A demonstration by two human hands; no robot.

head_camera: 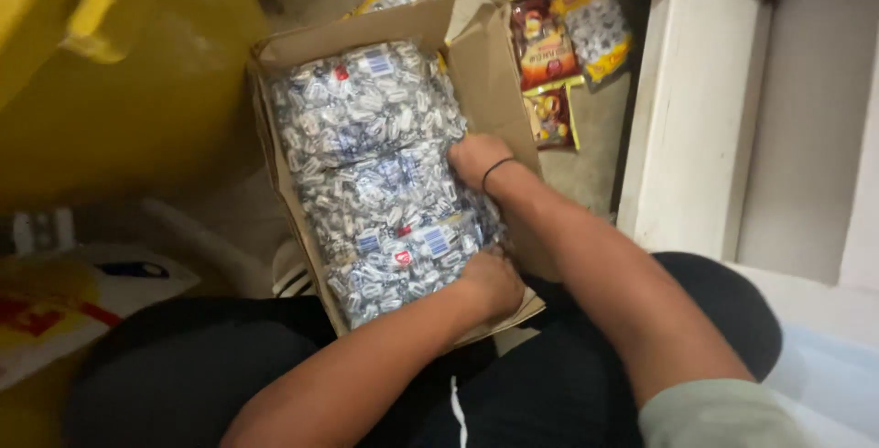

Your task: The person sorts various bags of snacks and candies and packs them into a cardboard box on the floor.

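An open brown cardboard box (302,45) stands on the floor in front of my knees. It is packed with clear bags of small silver-wrapped sweets (366,109). My left hand (493,281) grips the near right edge of the closest bag (403,260), fingers tucked under it. My right hand (476,161), with a dark band on the wrist, presses into the right side of the middle bag, fingers pushed down between bag and box wall.
More sweet packets, some brown and yellow (546,45), lie on the floor beyond the box. A yellow surface (119,73) fills the left. A white step or ledge (696,109) rises at right. A white and red sheet (55,311) lies at lower left.
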